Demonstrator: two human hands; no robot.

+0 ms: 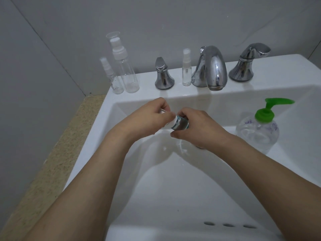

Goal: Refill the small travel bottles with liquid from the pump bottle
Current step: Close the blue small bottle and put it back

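Over the middle of the sink, both hands meet on one small travel bottle (180, 124) with a teal-printed body, held sideways. My right hand (196, 127) wraps its body. My left hand (149, 117) pinches its white cap (171, 121) end. The clear pump bottle (258, 131) with a green pump head stands inside the basin at the right. Three clear spray bottles stand on the back ledge: a small one (113, 80) and a tall one (126, 70) at the left, another small one (186, 70) beside the faucet.
A chrome faucet spout (211, 68) with a left handle (163, 75) and a right handle (246, 63) lines the back of the white sink (173, 188). Overflow holes (229, 224) sit near the front. A speckled counter (52, 153) runs along the left, by the grey wall.
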